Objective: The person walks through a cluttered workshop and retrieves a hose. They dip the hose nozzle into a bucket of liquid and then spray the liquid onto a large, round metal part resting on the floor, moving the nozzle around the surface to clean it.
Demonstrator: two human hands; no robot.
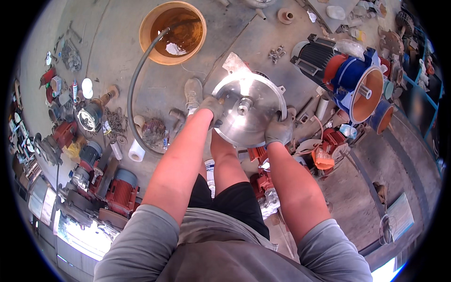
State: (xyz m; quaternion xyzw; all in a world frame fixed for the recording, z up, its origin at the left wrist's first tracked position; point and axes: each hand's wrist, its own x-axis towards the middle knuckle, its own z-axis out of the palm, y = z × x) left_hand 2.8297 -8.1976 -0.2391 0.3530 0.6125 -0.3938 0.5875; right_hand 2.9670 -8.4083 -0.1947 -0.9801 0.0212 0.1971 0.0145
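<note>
A broad, shiny round metal plate [237, 129] is held out in front of me, its face turned up toward me. From its middle stands a short metal shaft end [243, 108]. My left hand [211, 109], in a grey work glove, is closed on the left rim. On the right rim, my right hand [279, 129], gloved as well, grips the edge with its fingers partly hidden. Beyond the plate, a flat angular metal piece [234, 63] sticks out. My shoe [193, 93] shows close to the left glove.
At the far side stands an orange bucket [144, 35] of brownish liquid, with a black hose [133, 91] curving out of it. A motor with a blue pump housing [350, 80] lies to the right. Red motors [121, 195], a white roll [136, 152] and loose parts crowd the left.
</note>
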